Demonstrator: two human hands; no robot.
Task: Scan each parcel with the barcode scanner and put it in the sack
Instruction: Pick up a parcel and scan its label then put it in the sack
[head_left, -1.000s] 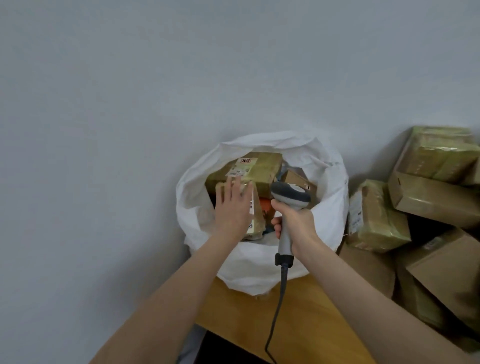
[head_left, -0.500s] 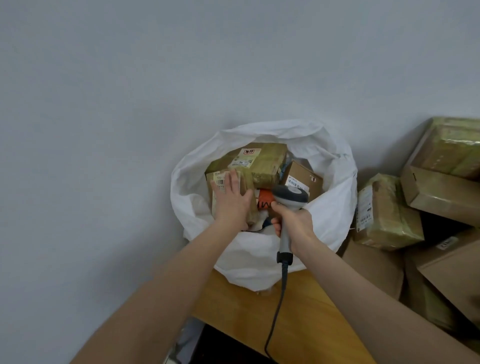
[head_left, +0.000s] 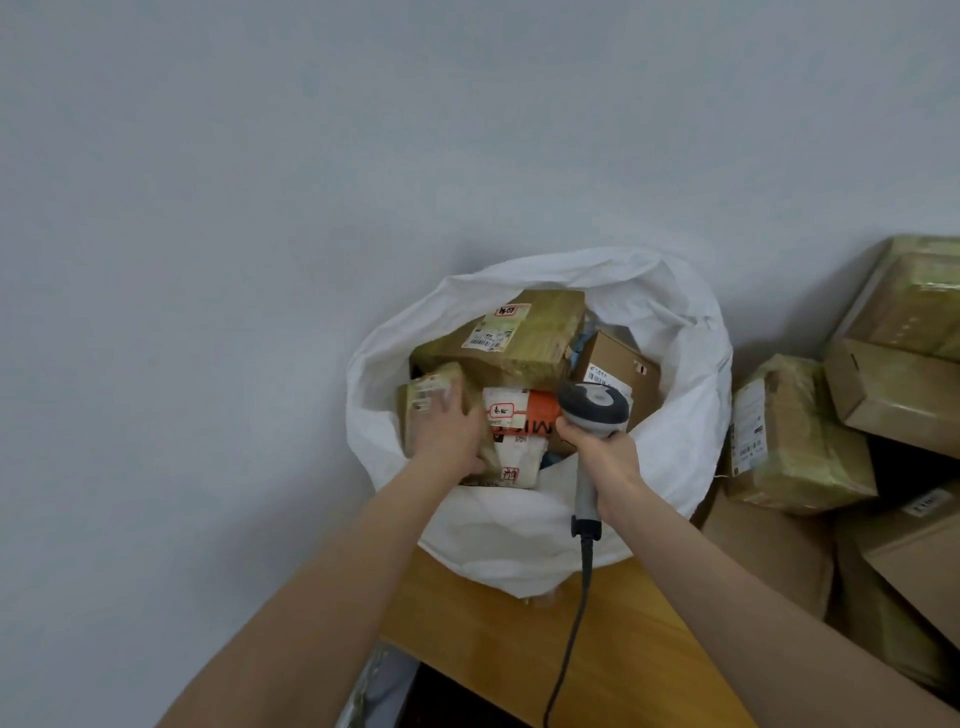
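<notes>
Against grey wall (head_left: 260, 260), left hand (head_left: 449, 434) is pressing flat-fingered on taped parcel (head_left: 428, 397) inside sack (head_left: 675, 322), likely light, stiff, slick, best gripped at edges flanking the palm; right hand (head_left: 605, 457) is clasping scanner (head_left: 592, 408).

There is one view, worn on the person's head. It looks forward and steeply down along both forearms (head_left: 322, 597), which reach in from the bottom edge. It faces a plain grey wall (head_left: 260, 208) that fills the upper half. The open white sack (head_left: 519, 540) sits close, within arm's reach, its mouth seen from above. The wooden table (head_left: 493, 649) lies nearest, and stacked boxes (head_left: 883, 395) are cut off at the right.
</notes>
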